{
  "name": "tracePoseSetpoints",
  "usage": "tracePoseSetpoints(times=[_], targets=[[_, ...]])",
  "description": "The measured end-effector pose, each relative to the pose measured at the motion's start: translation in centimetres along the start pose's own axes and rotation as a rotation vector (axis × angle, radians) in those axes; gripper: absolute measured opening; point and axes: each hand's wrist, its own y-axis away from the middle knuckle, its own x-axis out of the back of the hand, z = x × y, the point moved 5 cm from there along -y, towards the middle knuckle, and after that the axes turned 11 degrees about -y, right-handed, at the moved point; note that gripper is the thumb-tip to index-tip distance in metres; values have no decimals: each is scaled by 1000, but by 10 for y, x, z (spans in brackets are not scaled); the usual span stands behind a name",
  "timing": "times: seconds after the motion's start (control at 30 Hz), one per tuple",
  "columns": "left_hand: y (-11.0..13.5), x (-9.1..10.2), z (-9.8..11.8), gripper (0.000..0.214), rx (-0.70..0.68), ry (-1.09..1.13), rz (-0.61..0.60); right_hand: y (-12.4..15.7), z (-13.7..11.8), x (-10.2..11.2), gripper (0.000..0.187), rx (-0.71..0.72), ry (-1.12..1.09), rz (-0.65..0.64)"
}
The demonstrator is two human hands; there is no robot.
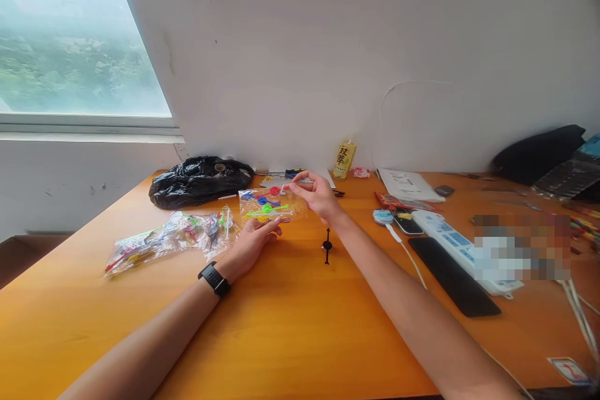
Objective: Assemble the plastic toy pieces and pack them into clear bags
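Observation:
A small clear plastic bag (246, 200) with red, blue, green and yellow arrow spinners is between my hands, above the table. My left hand (255, 239), with a black watch on its wrist, grips the bag's lower edge. At the upper right edge, my right hand (317, 195) has its fingertips pinched on the bag, near a red spinner (275, 190); the exact grip is too small to make out. Below my right hand a black arrow spinner (327, 245) lies on the table. Larger clear bags of coloured spinners (162, 239) lie left of my left hand.
A black plastic bag (197, 184) sits at the back left. By the wall stands a yellow drink carton (344, 159). To the right lie a white power strip (454, 250), a black slab-like item (452, 276), a round blue-topped container (383, 217) and cables (412, 259).

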Motion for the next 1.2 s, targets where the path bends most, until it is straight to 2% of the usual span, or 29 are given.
tracePoseSetpoints(times=[0.1,0.23,0.37,0.53,0.6,0.7,0.77,0.83,0.93,1.03,1.1,1.2], targets=[[1,-1,4,34,-21,-40,-25,1,7,-9,45,43,13,11],[2,-1,5,31,-33,-16,-17,1,7,-9,40,126,84,94],[0,-1,2,34,-25,19,-18,3,2,-13,31,62,118,-47],[-3,1,-4,37,20,57,16,13,-7,-26,30,-4,268,-261],[-3,1,-6,38,36,69,23,14,-11,-28,27,7,254,-293],[-2,1,-5,37,12,49,-9,10,-18,-23,29,77,266,-259],[0,-1,-2,37,-31,43,-82,7,-26,-16,36,132,335,-220],[3,-6,-1,40,-65,74,-207,6,-36,-9,40,193,400,-185],[5,-10,4,48,-98,194,-389,7,-56,-1,33,303,442,-124],[3,-10,8,65,-70,365,-493,13,-75,2,29,371,466,-78],[2,-10,9,77,-5,468,-553,19,-84,-2,28,392,491,-89],[4,-13,8,84,46,528,-678,28,-90,-18,29,389,520,-198]])
